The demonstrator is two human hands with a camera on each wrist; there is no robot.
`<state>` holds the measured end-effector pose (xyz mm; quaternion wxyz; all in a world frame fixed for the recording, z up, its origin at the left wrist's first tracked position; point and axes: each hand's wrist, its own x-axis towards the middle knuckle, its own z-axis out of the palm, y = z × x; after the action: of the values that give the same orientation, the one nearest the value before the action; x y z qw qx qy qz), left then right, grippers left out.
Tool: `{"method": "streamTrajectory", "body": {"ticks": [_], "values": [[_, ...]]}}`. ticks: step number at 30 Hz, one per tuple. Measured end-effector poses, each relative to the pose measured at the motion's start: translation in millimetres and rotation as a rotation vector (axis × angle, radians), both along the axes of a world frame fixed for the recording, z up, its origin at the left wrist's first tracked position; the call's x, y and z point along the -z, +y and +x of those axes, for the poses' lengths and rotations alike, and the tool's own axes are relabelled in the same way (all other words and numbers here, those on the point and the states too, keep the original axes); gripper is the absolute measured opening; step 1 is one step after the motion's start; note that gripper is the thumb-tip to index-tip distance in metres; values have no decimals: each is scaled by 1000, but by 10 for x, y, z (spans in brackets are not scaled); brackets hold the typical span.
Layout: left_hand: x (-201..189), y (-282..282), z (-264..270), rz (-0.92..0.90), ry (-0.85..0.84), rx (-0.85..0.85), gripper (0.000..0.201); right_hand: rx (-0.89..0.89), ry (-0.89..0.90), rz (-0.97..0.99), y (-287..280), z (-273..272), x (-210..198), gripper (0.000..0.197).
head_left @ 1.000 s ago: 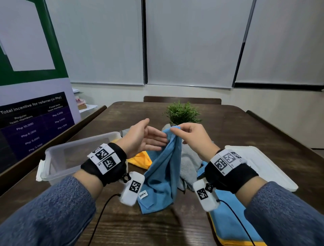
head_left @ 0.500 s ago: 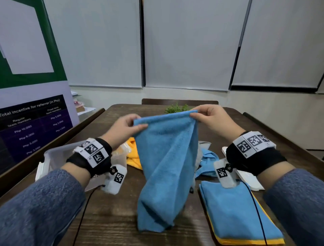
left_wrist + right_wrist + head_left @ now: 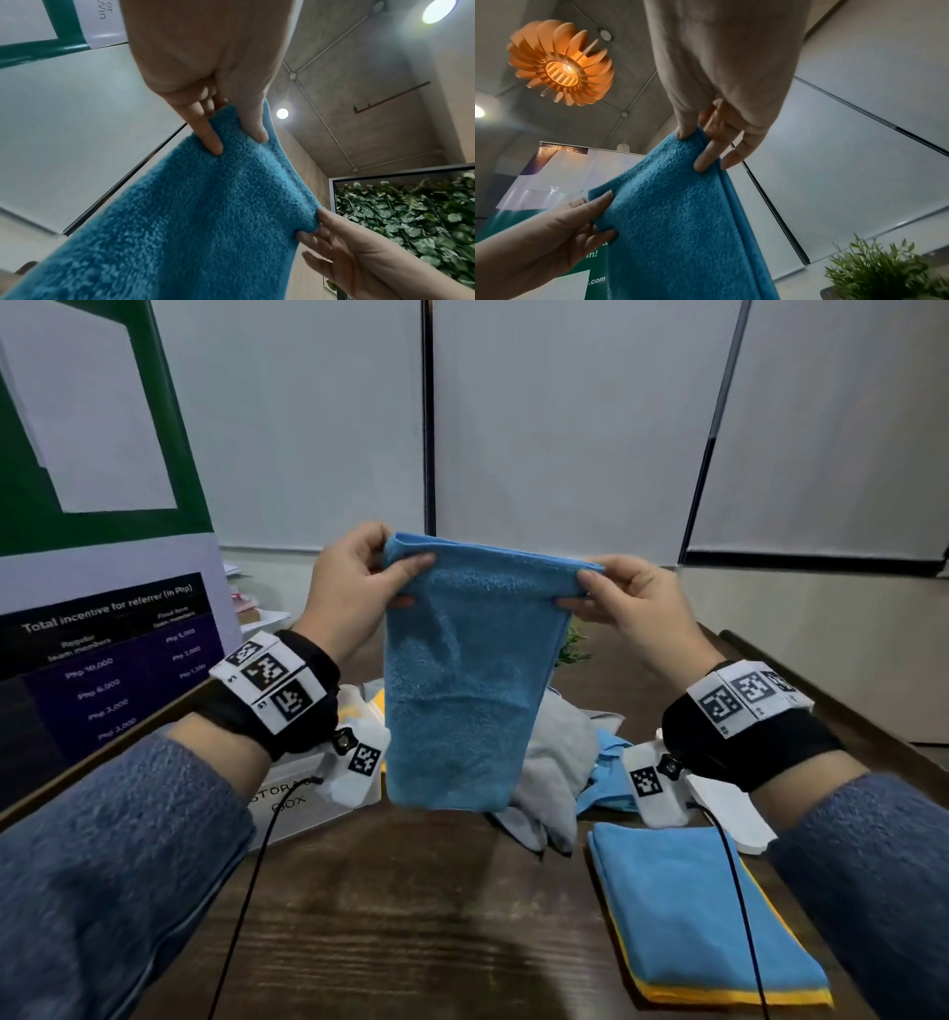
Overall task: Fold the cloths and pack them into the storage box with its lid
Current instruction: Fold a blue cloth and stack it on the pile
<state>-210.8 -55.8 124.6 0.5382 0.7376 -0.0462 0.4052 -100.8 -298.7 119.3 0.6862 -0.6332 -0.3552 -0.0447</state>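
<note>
A blue cloth point(image 3: 462, 680) hangs doubled in the air above the table, its lower edge clear of the wood. My left hand point(image 3: 359, 588) pinches its upper left corner point(image 3: 231, 130) between thumb and fingers. My right hand point(image 3: 616, 603) pinches the upper right corner point(image 3: 695, 142) the same way. The clear storage box point(image 3: 298, 803) stands at the left, mostly hidden behind my left wrist. Its white lid point(image 3: 739, 819) lies at the right behind my right wrist. A folded blue cloth on a yellow one point(image 3: 688, 906) lies flat at the front right.
A heap of loose cloths sits behind the hanging one: grey point(image 3: 554, 762), blue point(image 3: 606, 778) and yellow point(image 3: 377, 701). A small green plant point(image 3: 572, 649) stands further back. A banner point(image 3: 102, 634) stands at the left of the wooden table point(image 3: 411, 916).
Both hands have lifted the blue cloth higher and stretched its top edge tighter; its bottom, which lay bunched on the table, now hangs free.
</note>
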Motion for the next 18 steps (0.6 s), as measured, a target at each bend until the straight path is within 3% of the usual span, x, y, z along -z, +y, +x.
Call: {"method": "streamTrajectory", "body": {"ticks": [3,7,13,15,16,18], "values": [[88,5,-51,5,47,1,25,41,-24,-81,-38,-23,96,11],[221,-13,-89,29,122,-11,33,89,7,-128,-45,-60,221,26],[213,16,-148,38,190,-35,34,66,-36,-146,-69,-133,158,15],[190,45,-144,48,202,-57,46,59,-51,-179,-69,-141,123,14],[185,58,-133,45,208,-54,45,48,-50,-197,-69,-142,115,12],[183,58,-118,40,220,-28,24,28,-10,-209,-53,-119,134,11]]}}
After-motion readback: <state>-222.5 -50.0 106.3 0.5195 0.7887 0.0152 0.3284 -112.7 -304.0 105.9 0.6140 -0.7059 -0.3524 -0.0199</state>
